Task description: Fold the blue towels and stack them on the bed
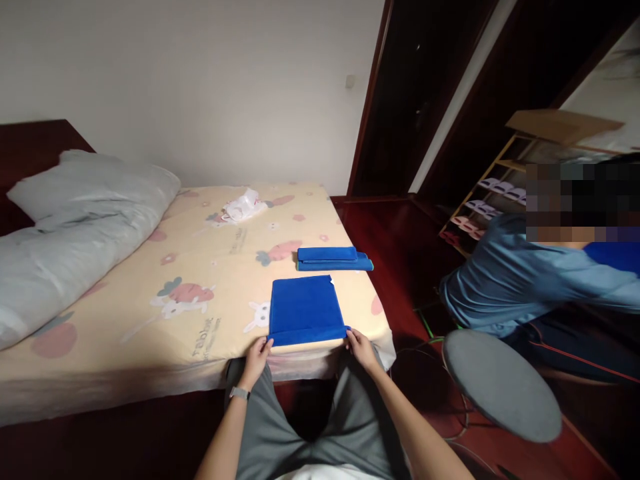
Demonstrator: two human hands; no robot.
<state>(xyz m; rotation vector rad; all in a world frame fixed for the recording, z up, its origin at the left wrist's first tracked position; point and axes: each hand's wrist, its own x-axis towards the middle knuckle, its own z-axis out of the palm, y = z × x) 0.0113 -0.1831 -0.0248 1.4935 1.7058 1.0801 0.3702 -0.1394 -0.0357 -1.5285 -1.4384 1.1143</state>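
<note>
A flat, roughly square blue cloth [306,303] lies on the bed near its front edge, with its near edge turned up in a narrow strip. My left hand [259,357] pinches the near left corner of this cloth between thumb and fingers. At the near right corner, my right hand [361,347] grips it in the same way. A small white tag shows at the cloth's far right corner. Just beyond it rests a folded blue cloth [333,259] with a light green edge.
The bed [150,327] has a cream sheet with rabbits and carrots. A grey quilt [90,247] is heaped on the left; a white plastic bag [245,205] lies farther back. At right are a round stool [503,383], a person in a blue shirt [505,280] and a shoe rack [493,160].
</note>
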